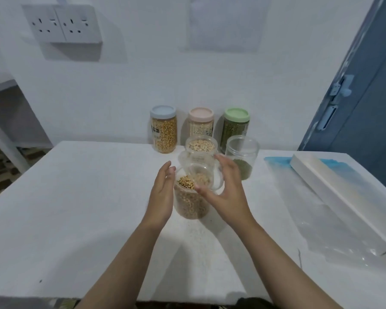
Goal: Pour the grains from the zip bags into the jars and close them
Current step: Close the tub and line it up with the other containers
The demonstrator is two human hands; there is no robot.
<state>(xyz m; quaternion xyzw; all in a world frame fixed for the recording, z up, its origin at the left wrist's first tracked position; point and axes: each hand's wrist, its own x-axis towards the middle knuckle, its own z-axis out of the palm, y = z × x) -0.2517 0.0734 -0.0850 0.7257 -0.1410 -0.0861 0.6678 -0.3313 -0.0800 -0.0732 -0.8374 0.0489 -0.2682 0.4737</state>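
A clear jar of tan beans (190, 204) stands open at the table's middle. My left hand (162, 195) lies flat against its left side, fingers straight and not wrapped around it. My right hand (226, 190) grips a clear lid (202, 175), which is tilted over the jar's mouth, thumb at the near rim and fingers at the far rim. Behind it stand an open jar of pale grains (201, 145) and an open jar with a little green grain (242, 159). Empty zip bags (330, 219) lie flat at the right.
Three closed jars stand against the wall: blue-lidded corn (164, 132), a pink-lidded one (201, 122) and a green-lidded one (235, 126). A long white box (343, 197) rests on the zip bags. The table (76, 197) is white, and a blue door (366, 97) is at the right.
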